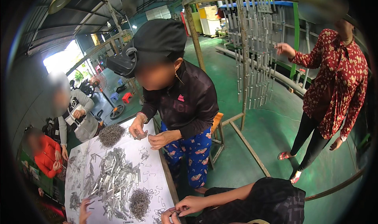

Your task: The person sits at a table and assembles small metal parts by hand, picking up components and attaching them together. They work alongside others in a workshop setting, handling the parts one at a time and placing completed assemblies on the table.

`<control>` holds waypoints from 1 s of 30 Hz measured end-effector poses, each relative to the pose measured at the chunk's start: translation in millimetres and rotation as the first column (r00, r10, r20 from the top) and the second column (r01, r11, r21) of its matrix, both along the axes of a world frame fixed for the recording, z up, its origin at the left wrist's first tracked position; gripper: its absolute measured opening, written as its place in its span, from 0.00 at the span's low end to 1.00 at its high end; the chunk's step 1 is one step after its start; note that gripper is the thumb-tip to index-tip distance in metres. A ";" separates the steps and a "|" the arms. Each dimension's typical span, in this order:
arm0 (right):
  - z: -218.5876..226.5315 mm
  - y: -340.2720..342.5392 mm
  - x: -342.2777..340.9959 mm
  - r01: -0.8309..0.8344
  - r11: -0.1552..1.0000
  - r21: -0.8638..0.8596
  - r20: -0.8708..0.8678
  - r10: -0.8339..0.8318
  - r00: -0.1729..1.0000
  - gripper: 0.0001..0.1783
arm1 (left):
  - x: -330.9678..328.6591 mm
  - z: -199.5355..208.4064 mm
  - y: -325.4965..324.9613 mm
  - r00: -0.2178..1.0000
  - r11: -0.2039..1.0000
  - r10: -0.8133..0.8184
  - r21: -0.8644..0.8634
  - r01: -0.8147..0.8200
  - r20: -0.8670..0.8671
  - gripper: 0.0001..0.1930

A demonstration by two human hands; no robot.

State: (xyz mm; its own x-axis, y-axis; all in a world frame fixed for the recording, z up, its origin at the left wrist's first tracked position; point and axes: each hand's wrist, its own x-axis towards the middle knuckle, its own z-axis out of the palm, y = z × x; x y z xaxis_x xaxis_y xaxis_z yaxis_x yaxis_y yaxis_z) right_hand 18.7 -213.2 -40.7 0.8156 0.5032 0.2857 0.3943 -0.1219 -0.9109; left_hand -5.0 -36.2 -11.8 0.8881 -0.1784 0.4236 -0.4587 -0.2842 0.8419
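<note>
Dark-grey bent-wire hooks (139, 205) sat heaped on the white-covered table (160, 167), just beside the wearer's hands.
Step looked like fine two-handed handling: right hand (191, 205) and left hand (170, 217) were together at the table edge, fingers curled; couldn't tell whether they were clamped on anything. Next move probably called for a light fingertip pinch, since hooks could snag. Loose flat silver metal strips (114, 182) lay beside the heap; a second dark wire heap (111, 135) sat farther off. In the way: stray hooks (158, 190), plus a co-worker's bare hand (84, 211) lower left. Beyond: black-capped co-worker (185, 94), tall brown frame (193, 35).
</note>
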 end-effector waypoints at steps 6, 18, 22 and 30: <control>6.8 0.8 -2.6 0.072 0.996 -0.044 0.008 -0.072 0.997 0.14 | 3.3 5.4 1.7 0.986 0.985 -0.026 0.170 -0.002 0.164 0.03; -0.5 3.4 -0.9 0.130 0.992 -0.007 0.096 -0.128 0.987 0.14 | 1.8 20.5 -7.9 0.968 0.980 -0.023 0.199 -0.028 0.248 0.04; -1.5 2.0 0.4 0.121 0.993 0.016 0.110 -0.122 0.986 0.14 | -0.9 23.1 -8.6 0.962 0.974 -0.018 0.224 -0.045 0.272 0.05; -4.7 -3.1 4.2 0.152 0.987 0.045 0.116 -0.156 0.981 0.14 | 0.5 27.6 -17.8 0.952 0.966 -0.018 0.250 -0.062 0.305 0.05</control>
State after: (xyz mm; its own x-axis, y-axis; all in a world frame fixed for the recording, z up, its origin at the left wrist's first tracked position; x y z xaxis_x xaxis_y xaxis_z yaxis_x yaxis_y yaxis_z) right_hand 22.9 -216.2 -45.4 0.8419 0.3620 0.4003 0.4786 -0.1581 -0.8637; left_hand -4.5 -54.0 15.8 0.7303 -0.2967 0.6153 -0.6707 -0.4827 0.5632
